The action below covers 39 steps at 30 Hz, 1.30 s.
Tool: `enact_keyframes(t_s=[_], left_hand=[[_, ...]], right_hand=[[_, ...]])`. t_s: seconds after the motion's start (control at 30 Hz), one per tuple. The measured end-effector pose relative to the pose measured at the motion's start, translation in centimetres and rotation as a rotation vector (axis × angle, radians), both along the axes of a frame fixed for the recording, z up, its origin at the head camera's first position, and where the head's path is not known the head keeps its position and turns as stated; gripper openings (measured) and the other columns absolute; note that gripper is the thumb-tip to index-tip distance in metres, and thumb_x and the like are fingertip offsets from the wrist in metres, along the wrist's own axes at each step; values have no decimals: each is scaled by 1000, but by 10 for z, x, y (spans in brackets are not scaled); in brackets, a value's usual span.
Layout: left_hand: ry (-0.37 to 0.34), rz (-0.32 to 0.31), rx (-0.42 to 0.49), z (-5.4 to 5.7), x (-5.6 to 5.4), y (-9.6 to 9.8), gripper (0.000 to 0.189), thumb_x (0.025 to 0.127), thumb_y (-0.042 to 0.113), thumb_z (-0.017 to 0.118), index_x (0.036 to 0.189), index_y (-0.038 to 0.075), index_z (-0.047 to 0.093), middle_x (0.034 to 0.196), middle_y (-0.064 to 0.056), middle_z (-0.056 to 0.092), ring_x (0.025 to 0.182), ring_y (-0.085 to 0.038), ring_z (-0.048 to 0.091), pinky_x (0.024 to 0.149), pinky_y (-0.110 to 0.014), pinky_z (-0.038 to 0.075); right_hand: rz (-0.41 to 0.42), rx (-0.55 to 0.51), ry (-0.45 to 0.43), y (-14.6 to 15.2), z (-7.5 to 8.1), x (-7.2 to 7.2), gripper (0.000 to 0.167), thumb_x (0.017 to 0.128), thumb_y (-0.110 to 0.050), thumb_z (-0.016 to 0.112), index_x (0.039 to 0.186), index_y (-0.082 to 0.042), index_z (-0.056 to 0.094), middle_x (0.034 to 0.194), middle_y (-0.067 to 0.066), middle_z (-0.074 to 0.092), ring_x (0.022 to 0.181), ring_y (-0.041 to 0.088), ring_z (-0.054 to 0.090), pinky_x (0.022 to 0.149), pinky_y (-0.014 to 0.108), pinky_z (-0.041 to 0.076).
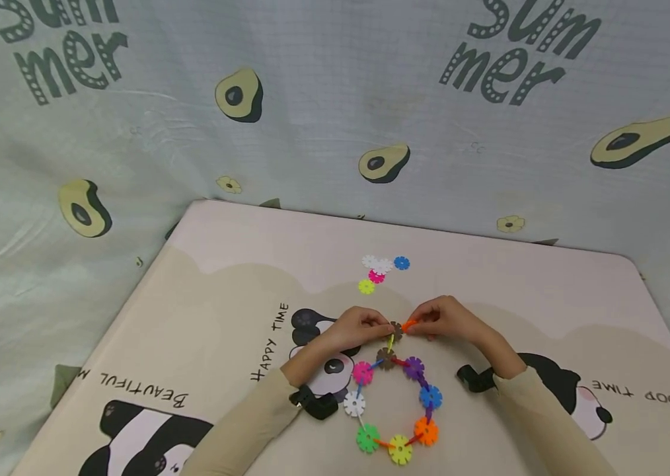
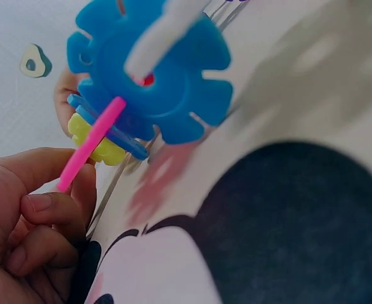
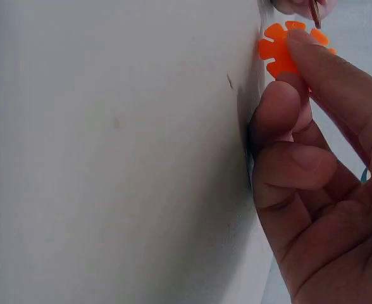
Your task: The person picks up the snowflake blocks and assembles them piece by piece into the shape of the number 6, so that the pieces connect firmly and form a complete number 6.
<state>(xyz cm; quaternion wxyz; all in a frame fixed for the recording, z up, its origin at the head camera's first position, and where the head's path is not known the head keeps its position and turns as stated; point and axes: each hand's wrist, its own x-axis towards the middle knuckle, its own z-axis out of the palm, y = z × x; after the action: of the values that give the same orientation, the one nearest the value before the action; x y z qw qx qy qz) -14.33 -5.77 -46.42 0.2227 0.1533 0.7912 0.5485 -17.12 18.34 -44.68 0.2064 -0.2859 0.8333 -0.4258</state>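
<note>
My right hand [image 1: 446, 317] pinches an orange notched disc [image 3: 279, 49] between thumb and fingers. Opposite it, my left hand [image 1: 361, 328] holds a brown notched disc [image 1: 396, 331] by its edge. Those two discs meet between the fingertips; how far their slots interlock cannot be told. A yellow disc [image 1: 390, 343], seen edge-on, links that brown disc to another brown disc [image 1: 386, 358] at the top of a closed ring of colourful discs lying on the table. Close to the left wrist camera are a blue disc [image 2: 192, 82] and a pink disc [image 2: 91, 145] seen edge-on.
Beyond the hands lie several loose discs, among them a blue one [image 1: 402, 263], a yellow one [image 1: 367, 286] and white ones [image 1: 380, 266]. A panda-printed cloth covers the table [image 1: 240, 244]. An avocado-printed curtain [image 1: 311, 132] hangs behind its far edge.
</note>
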Motion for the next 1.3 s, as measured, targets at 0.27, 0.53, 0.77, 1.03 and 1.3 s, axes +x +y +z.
enact_keyframes(t_s=[0.27,0.53,0.77,1.03,1.3], left_hand=[[-19,-5,-1,0,1,0,21,94,21,66,97,1,74,79,-2,67,69,-6,52,62,-19,40],[5,-50,1,1,0,-2,23,94,20,65,96,-1,73,78,-4,69,67,-4,52,60,-18,40],[-13,-60,7,1,-1,-2,22,94,19,65,96,-2,72,78,-5,68,68,-5,54,62,-18,42],[-2,-78,26,0,-1,-2,21,94,18,65,94,-2,72,76,-5,68,64,-5,52,57,-19,38],[-15,-77,10,1,-1,-2,21,95,18,64,95,-2,72,75,-1,66,64,-5,51,57,-19,37]], right_hand=[[3,-28,89,1,-1,7,9,85,-8,75,92,-3,75,77,1,68,61,3,51,58,21,48],[72,-105,233,-2,-4,9,9,82,2,74,90,-1,75,83,6,71,68,5,54,61,21,47],[52,-50,222,-4,-3,12,7,83,0,74,90,-1,75,82,5,71,68,2,52,60,21,48],[86,-73,223,-1,-5,11,7,83,1,74,90,0,76,83,6,73,69,6,59,61,21,50],[142,-154,274,-3,-5,10,7,83,2,74,88,-1,76,79,7,70,65,5,54,58,21,48]])
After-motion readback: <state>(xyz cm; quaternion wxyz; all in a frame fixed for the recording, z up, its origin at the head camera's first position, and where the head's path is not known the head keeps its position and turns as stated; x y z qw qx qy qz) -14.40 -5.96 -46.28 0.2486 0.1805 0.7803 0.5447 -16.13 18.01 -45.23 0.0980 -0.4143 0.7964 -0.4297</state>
